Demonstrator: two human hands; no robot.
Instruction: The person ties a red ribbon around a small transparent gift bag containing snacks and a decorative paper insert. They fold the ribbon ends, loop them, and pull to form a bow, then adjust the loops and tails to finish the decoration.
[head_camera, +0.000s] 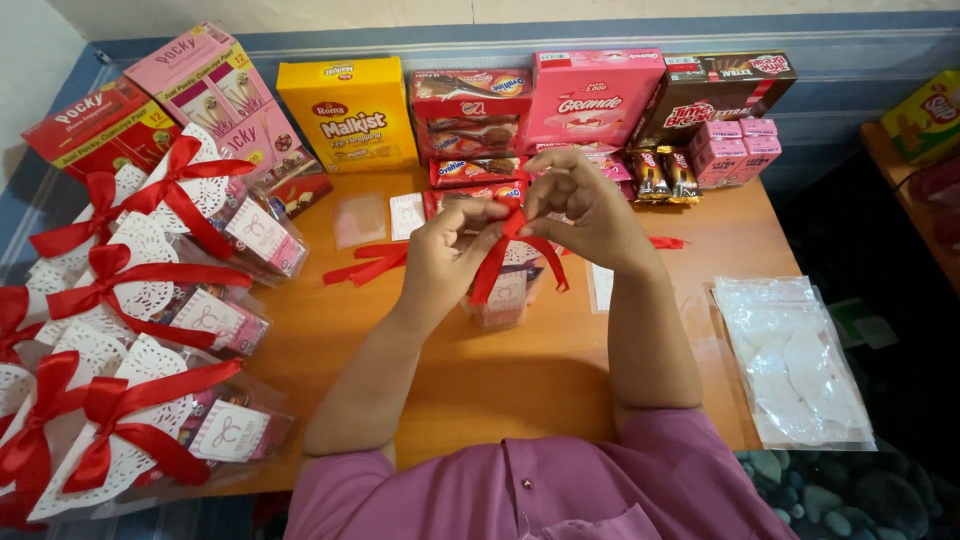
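At the middle of the wooden table my left hand and my right hand pinch a red ribbon above a clear gift bag. The bag stands upright with a white doily top and a small pink tag. Both ribbon tails hang down over its front. My fingers hide the knot itself.
Several finished bags with red bows lie stacked at the left. Snack boxes, yellow, pink and brown, line the far edge. Loose red ribbons lie behind my left hand. A clear plastic packet of white doilies lies at the right.
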